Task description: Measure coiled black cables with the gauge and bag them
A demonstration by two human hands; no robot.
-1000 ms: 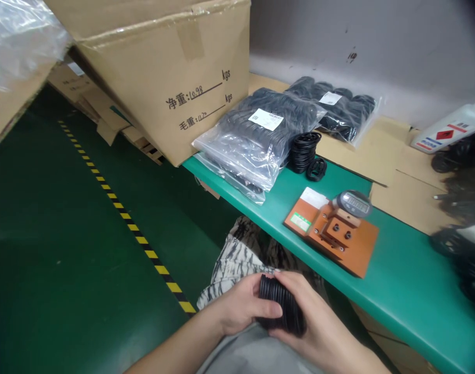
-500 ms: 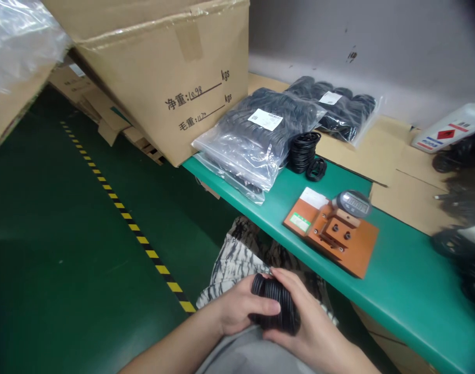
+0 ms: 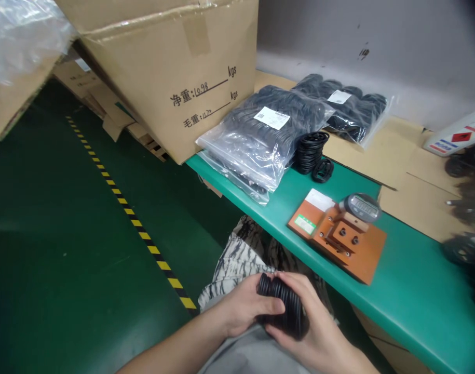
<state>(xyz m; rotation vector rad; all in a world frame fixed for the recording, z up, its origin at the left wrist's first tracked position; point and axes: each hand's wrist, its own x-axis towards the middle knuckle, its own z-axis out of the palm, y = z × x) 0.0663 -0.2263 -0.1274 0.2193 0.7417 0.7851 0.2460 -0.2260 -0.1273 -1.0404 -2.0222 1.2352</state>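
Observation:
Over my lap I hold a stack of black rubber rings (image 3: 284,306) between both hands. My left hand (image 3: 245,309) wraps its near end, thumb laid across the top. From the right, my right hand (image 3: 313,324) cups the stack, fingers curled around it. On the green bench (image 3: 408,296) an orange gauge fixture (image 3: 340,234) with a digital dial stands just ahead of my hands. Further back, a small pile of black rings (image 3: 310,150) sits next to clear bags of rings (image 3: 266,132).
A large cardboard box (image 3: 171,67) stands at the bench's left end. Flat cardboard sheets (image 3: 412,171) cover the back right. More black rings lie blurred at the right edge (image 3: 465,249). A yellow-black stripe (image 3: 132,218) runs across the green floor.
The view has shifted slightly left and down, so the bench items sit a little further right. My hands still grip the ring stack, with only small finger movement.

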